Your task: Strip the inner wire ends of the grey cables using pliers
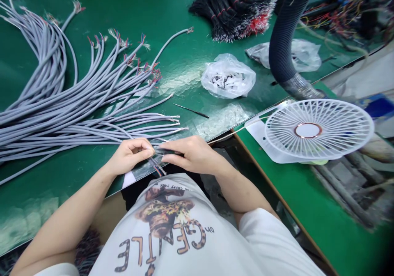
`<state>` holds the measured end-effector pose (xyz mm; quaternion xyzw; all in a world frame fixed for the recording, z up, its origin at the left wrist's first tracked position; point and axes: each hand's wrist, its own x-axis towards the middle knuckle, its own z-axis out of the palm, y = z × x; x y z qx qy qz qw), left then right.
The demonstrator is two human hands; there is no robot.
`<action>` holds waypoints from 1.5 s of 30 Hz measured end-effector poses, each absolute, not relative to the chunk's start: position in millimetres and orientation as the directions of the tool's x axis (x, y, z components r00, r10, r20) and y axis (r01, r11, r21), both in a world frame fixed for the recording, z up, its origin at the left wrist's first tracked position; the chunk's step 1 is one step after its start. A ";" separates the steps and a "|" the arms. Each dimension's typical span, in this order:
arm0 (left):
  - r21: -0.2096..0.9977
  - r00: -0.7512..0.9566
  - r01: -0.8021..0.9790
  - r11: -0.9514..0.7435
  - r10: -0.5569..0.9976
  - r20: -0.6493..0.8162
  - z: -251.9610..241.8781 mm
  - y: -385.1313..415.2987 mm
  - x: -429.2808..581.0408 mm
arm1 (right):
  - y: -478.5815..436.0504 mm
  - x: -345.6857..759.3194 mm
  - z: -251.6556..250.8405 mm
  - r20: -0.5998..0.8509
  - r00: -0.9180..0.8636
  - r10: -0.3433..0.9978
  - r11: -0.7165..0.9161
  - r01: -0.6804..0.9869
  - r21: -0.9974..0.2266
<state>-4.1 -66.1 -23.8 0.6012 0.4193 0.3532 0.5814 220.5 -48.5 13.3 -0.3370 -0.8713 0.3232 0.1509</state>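
At the table's near edge, my left hand [132, 155] is closed, thumb and forefinger pinching a grey cable close to its end. Thin coloured wires [158, 170] stick out just below those fingertips, toward the shirt. My right hand [192, 153] is beside it on the right, its fingers curled together around something dark and narrow that I cannot make out. The fingertips of both hands nearly meet. Behind them lie several grey cables [92, 130] with stripped ends, some showing red and blue wires. A thin dark pointed tool [192, 111] rests on the green table beyond my right hand.
A clear plastic bag [228, 77] of small dark parts sits ahead. Behind it are bundled black wires [230, 11]. A ribbed black hose [281, 42] rises at the right, near a white fan [320, 130]. The green table's edge [221, 138] runs diagonally past my right hand.
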 end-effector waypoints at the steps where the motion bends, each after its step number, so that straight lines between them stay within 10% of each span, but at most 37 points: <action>1: 0.995 0.393 0.098 0.030 0.917 -0.066 -24.9 -66.2 -3.8 | -46.8 218.0 11.4 0.074 -0.706 0.705 0.549 0.476 -0.688; 10: 0.965 0.374 0.232 -0.119 0.927 0.024 -27.3 -70.7 -2.6 | -26.0 200.9 -0.3 0.298 -0.577 0.761 0.608 0.471 -0.639; 16: 0.774 0.720 0.399 -0.491 0.690 0.066 -13.3 -70.9 -2.5 | 74.2 292.5 17.6 0.272 0.052 0.961 0.060 0.919 -0.389; 23: 0.712 0.649 0.380 -0.591 0.718 0.250 -24.2 -70.7 1.2 | 92.6 344.2 21.5 0.396 0.283 0.874 -0.094 0.896 -0.433; 30: 0.713 0.223 0.496 -0.495 0.867 0.447 3.4 -53.8 21.3 | 19.1 279.3 24.2 0.393 0.027 0.919 0.333 0.476 -0.814; 35: 0.773 0.004 0.499 -0.392 0.893 0.450 14.1 -38.8 28.0 | -23.4 210.8 20.9 0.287 -0.280 0.916 0.343 0.179 -0.922; 45: 0.802 -0.057 0.493 -0.336 0.908 0.416 13.0 -50.8 31.3 | -18.8 179.9 9.3 0.240 -0.290 0.927 0.231 -0.065 -0.971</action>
